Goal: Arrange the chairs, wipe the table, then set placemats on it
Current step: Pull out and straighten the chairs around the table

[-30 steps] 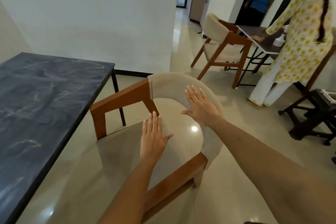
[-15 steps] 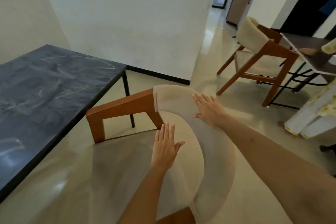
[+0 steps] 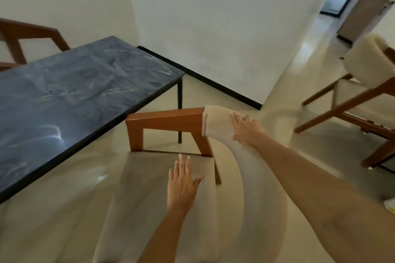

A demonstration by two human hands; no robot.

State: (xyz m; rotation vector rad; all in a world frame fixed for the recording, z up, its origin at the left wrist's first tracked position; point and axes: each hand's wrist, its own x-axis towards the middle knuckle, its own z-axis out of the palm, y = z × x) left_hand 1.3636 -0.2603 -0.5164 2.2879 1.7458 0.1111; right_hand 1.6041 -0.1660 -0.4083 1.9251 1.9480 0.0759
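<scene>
Dark marble counter (image 3: 70,92) on the left; right hand (image 3: 245,129) flat on the chair (image 3: 171,119) backrest, left hand (image 3: 182,183) spread above the seat.

Both arms reach forward, left hand (image 3: 182,184) and right hand (image 3: 245,129) flat-fingered.

1. The table (image 3: 70,92), at nine o'clock, has a dark blue-grey top with pale marble-like veins and a soft sheen; its thin legs look like matt black metal.
2. The near chair (image 3: 164,121), at the centre, has a smooth reddish-brown wooden frame with a satin finish, and a beige cloth seat and backrest, matt and slightly napped.
3. The second chair (image 3: 363,64), at three o'clock, has the same wood and a fleecy cream cloth back.
4. The floor (image 3: 277,126) is glossy, pale, reflective tile.
5. The walls (image 3: 213,17) are matt white.
</scene>
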